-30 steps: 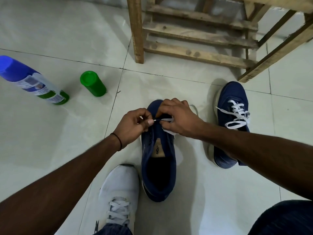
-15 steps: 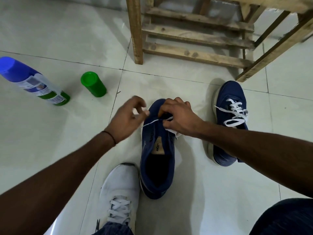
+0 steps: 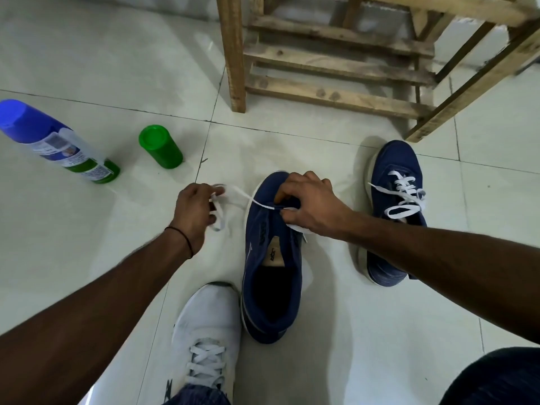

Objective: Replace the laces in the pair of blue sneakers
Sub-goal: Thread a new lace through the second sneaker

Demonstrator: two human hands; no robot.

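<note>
Lacing seems under way on the near blue sneaker (image 3: 271, 273) at 6 o'clock: the right hand (image 3: 312, 206) pinches the white lace (image 3: 236, 195) at the front eyelets with curled fingers, the left hand (image 3: 194, 211) at 9 o'clock grips the pulled-out length, which probably needs threading across next, and the laced blue sneaker (image 3: 391, 200) sits at 2 o'clock.

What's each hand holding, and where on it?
Left hand pinches the white lace near its free end, which is drawn out sideways. Right hand grips the blue sneaker at its front eyelets, over the lace.
</note>
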